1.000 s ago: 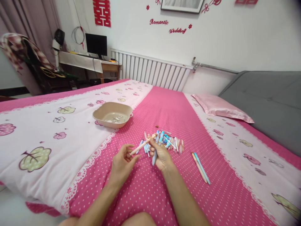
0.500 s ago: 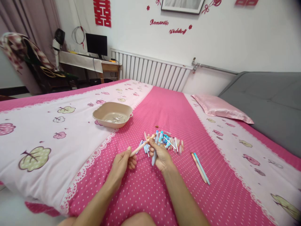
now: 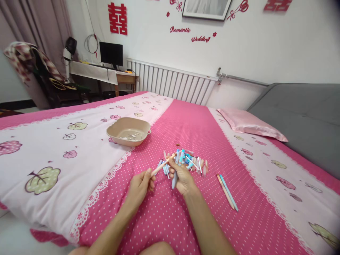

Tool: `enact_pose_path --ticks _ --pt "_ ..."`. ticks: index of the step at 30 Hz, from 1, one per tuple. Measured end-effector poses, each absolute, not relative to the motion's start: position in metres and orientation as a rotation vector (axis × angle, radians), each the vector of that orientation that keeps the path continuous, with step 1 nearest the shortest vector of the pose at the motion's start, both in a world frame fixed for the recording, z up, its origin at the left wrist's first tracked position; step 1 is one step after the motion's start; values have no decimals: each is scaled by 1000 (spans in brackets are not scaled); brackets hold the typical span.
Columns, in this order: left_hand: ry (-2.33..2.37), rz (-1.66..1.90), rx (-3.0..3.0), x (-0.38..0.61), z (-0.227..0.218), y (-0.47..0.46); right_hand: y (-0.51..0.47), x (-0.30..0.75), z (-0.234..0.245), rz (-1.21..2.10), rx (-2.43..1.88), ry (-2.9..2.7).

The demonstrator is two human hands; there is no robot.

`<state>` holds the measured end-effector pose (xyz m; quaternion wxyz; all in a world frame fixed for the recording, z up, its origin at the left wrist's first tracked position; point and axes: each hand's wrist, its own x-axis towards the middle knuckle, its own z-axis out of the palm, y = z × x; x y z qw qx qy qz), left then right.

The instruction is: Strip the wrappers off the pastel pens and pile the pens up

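Observation:
My left hand [image 3: 140,184] pinches the near end of a peach-coloured pen [image 3: 162,166], whose orange-brown far end points up and right. My right hand [image 3: 182,175] is closed around grey-blue pen barrels [image 3: 174,181]; its thumb and fingertips meet the peach pen near its far end. How many barrels it grips is partly hidden by the fingers. Just beyond the hands lies a loose pile of pen parts [image 3: 198,164]: blue, white and pinkish pieces, several thin sticks among them. To the right, a peach pen [image 3: 225,193] and a light blue pen [image 3: 230,194] lie side by side.
A beige basin [image 3: 114,134] with small pale pieces in it stands on the bed, left of the pile. The pink dotted bedspread [image 3: 191,124] lies under everything. A pink pillow [image 3: 247,124] rests at the right, against a grey headboard [image 3: 300,117]. A desk with a monitor [image 3: 111,54] stands far left.
The view has tilted slightly upward, so everything sits a little lower in the picture. Both hands keep their hold, with almost no movement against the pile.

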<state>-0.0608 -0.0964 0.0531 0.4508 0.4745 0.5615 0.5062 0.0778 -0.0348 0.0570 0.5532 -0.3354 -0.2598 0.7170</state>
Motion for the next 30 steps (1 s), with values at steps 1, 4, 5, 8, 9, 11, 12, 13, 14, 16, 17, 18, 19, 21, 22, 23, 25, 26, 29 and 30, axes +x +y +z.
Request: enact_pose_path --ticks 1,4,5,8,9,11,12,13,14,16,17,18,19,21,22,23,25,26,29,30 --pt "1346 1236 1086 -61 53 -96 -35 78 57 1700 -791 -621" --pt "1300 1203 941 -62 52 -95 -37 76 59 1714 -791 -636" --pt "1299 1198 928 -63 52 -95 -38 76 59 1716 -788 -642" --pt "1322 1242 979 -64 53 -94 -39 74 61 1700 -785 -655" --pt "1336 1287 1015 -64 53 -94 -39 74 61 1689 -786 -657" --pt "1374 1387 1118 -64 53 -94 -40 73 61 1670 -794 -657" --pt "1403 1413 1187 -64 53 -94 -40 73 61 1664 -799 -657" --pt "1442 1423 1258 -64 53 -95 -40 73 61 1659 -805 -657" --pt "1484 1420 1325 -64 53 -95 -40 72 61 1654 -812 -658" --pt "1539 1385 1405 -64 52 -97 -40 73 61 1649 -820 -664" --pt "1531 1367 1401 -64 52 -97 -40 73 60 1647 -818 -669" --pt "1496 1350 1363 -64 51 -96 -40 73 60 1648 -812 -674" --pt "1443 1323 1300 -64 50 -96 -39 74 60 1651 -806 -680" --pt "1340 1254 1136 -63 49 -94 -39 74 60 1665 -794 -695" --pt "1308 1224 1058 -63 48 -94 -39 74 61 1674 -793 -701" --pt "1293 1200 996 -63 48 -93 -40 74 61 1682 -797 -707" --pt "1305 1181 950 -63 48 -93 -40 74 62 1696 -805 -712" --pt "1322 1195 969 -63 48 -93 -40 74 62 1700 -807 -711" --pt "1385 1322 1135 -64 48 -93 -41 74 62 1685 -805 -698" --pt "1409 1368 1204 -64 47 -93 -41 74 62 1675 -807 -689"
